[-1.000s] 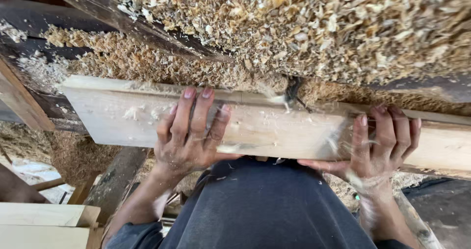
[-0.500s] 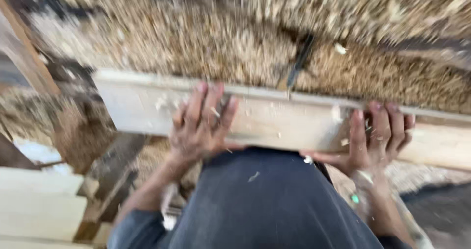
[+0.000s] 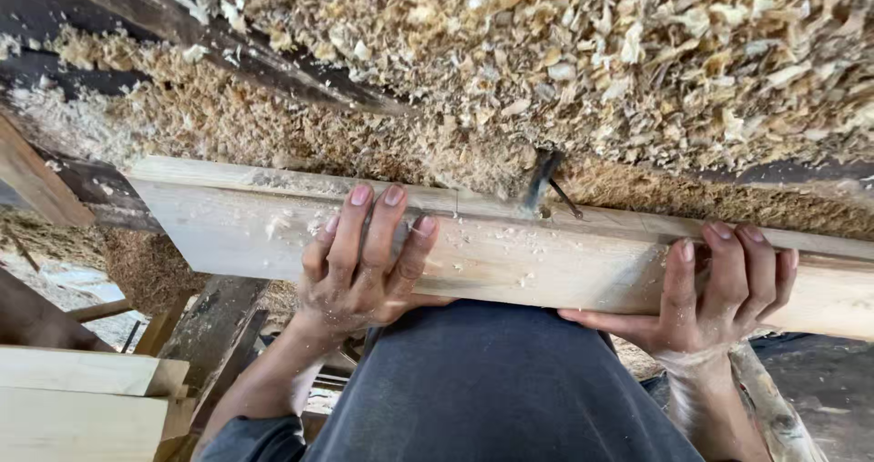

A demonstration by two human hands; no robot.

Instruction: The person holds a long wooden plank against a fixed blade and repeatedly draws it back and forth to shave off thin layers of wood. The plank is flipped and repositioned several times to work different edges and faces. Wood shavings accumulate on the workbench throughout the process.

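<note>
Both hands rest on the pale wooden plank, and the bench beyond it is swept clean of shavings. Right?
Not quite. The left hand and right hand do rest on the plank, but the head view shows the bench beyond heaped with wood shavings.

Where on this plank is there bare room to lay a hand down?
The plank is bare between the left hand and right hand, below the dark metal pin, and left of the left hand toward its end. Behind it, wood shavings crowd everything.

Wood shavings (image 3: 564,52) heaped over dark beams (image 3: 228,48); pale stacked boards (image 3: 77,398) lower left; perhaps a metal pin (image 3: 539,182).
</note>
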